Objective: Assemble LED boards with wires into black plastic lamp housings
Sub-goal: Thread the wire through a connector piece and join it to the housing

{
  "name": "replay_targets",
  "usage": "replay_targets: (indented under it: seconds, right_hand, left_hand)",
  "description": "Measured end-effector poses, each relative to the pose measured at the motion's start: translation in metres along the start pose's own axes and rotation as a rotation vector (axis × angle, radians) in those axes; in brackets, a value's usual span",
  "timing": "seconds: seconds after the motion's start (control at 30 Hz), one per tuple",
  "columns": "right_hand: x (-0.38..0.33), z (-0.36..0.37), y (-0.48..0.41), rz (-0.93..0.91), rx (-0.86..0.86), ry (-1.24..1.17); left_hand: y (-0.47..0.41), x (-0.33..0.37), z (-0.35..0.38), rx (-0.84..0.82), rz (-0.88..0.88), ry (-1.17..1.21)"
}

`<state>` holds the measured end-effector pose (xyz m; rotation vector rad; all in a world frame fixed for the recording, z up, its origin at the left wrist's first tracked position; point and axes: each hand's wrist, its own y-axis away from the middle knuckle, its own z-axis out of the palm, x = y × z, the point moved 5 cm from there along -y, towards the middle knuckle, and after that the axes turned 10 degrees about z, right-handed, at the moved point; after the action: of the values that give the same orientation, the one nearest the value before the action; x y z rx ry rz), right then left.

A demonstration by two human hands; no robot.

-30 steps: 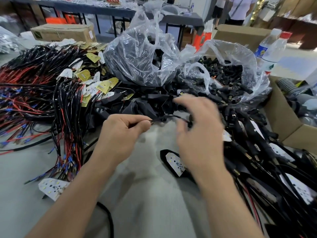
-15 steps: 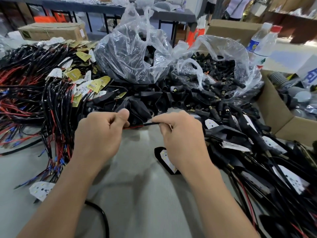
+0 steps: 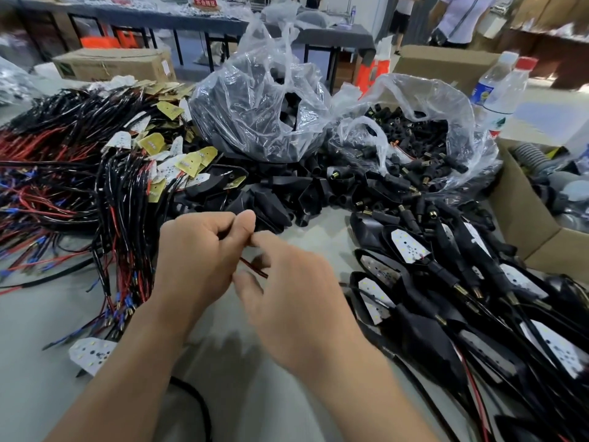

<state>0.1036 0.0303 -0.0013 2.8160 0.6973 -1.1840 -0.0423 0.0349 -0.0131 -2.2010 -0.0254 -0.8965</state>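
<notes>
While fitted lamp housings (image 3: 420, 342) pile up right and wired LED boards (image 3: 191, 161) wait left, the left hand (image 3: 197, 253) pinches a red-and-black wire (image 3: 255, 270), the right hand (image 3: 293, 295) curled beside it, grip unclear.

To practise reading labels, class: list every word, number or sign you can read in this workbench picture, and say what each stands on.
"不合格区": white characters on the red sign at the far table, blurred, so this reading is uncertain.
Blue label on the water bottle: too blurred to read.
White sticker on the cardboard box: too small to read.
LED boards: no legible print.
</notes>
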Motion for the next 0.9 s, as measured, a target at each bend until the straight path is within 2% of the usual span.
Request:
replay_targets:
  seconds: [0.1, 0.17, 0.2, 0.27, 0.33, 0.4, 0.47, 0.6, 0.7, 0.83, 0.9]
  right_hand:
    - [0.010, 0.005, -0.007, 0.070, -0.030, -0.169]
    - [0.019, 0.002, -0.012, 0.137, -0.009, -0.265]
    - [0.023, -0.001, -0.014, 0.165, 0.024, -0.313]
    - [0.030, -0.006, -0.017, 0.245, 0.097, -0.492]
    - [0.037, -0.009, -0.019, 0.340, 0.139, -0.712]
    - [0.041, -0.007, -0.019, 0.401, 0.128, -0.801]
    - [0.041, -0.003, -0.019, 0.405, 0.093, -0.808]
    - [0.041, 0.001, -0.021, 0.430, 0.026, -0.827]
    - [0.044, -0.002, -0.021, 0.448, 0.025, -0.813]
    - [0.041, -0.004, -0.023, 0.413, -0.058, -0.623]
    - [0.041, -0.011, -0.028, 0.361, -0.046, -0.395]
  left_hand:
    - [0.001, 0.001, -0.003, 0.094, -0.003, 0.011]
    - [0.001, 0.005, -0.008, 0.203, -0.008, -0.100]
    - [0.000, 0.005, -0.010, 0.282, -0.044, -0.065]
    - [0.000, 0.002, -0.001, 0.384, -0.217, 0.338]
    - [0.001, 0.002, 0.023, 0.290, -0.421, 0.745]
    - [0.007, 0.011, 0.043, 0.075, -0.473, 0.804]
    - [0.011, 0.018, 0.048, -0.006, -0.481, 0.820]
    - [0.009, 0.014, 0.045, -0.030, -0.552, 0.934]
    - [0.009, 0.015, 0.043, -0.045, -0.526, 0.949]
    - [0.011, 0.019, 0.041, -0.010, -0.540, 1.013]
    - [0.011, 0.017, 0.043, 0.003, -0.566, 1.000]
